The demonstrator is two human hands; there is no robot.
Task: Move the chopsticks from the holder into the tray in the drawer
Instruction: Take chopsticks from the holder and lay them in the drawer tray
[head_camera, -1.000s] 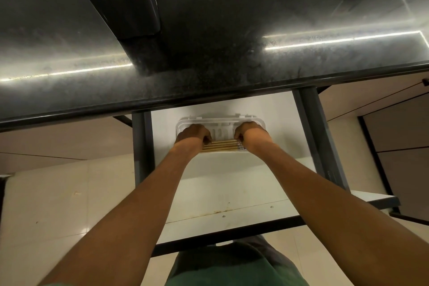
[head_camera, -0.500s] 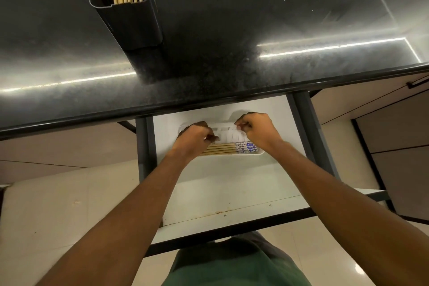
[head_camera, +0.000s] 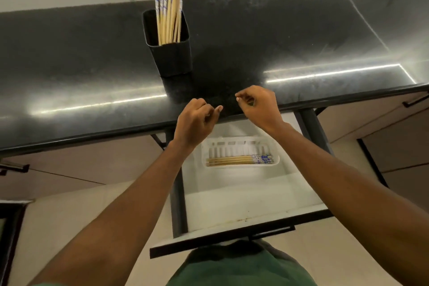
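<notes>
Both hands are up out of the open drawer (head_camera: 243, 204) and level with the front edge of the dark counter (head_camera: 290, 37); half a second ago we saw them down at the white tray (head_camera: 234, 141), settling chopsticks into it. The left hand (head_camera: 195, 121) now hovers at the counter's lip with its fingers loosely curled and the thumb stuck out, gripping nothing. The right hand (head_camera: 257, 107), near it but not touching, is likewise loosely curled. Its palm is turned from us, but as far as we can tell it too is empty. Below them the laid chopsticks (head_camera: 232, 160) lie flat and side by side along the tray's near edge, blue-patterned ends to the right, no longer touched by either hand. The tray sits toward the back of the drawer, just under the counter's edge. On the counter, beyond the left hand and a little to its left, the black holder (head_camera: 170, 58) stands upright. The standing chopsticks (head_camera: 169, 14) rise from it with their patterned ends up, now seen whole where the earlier frame cut them off at the top. A green garment (head_camera: 239, 267) fills the bottom of the view.
</notes>
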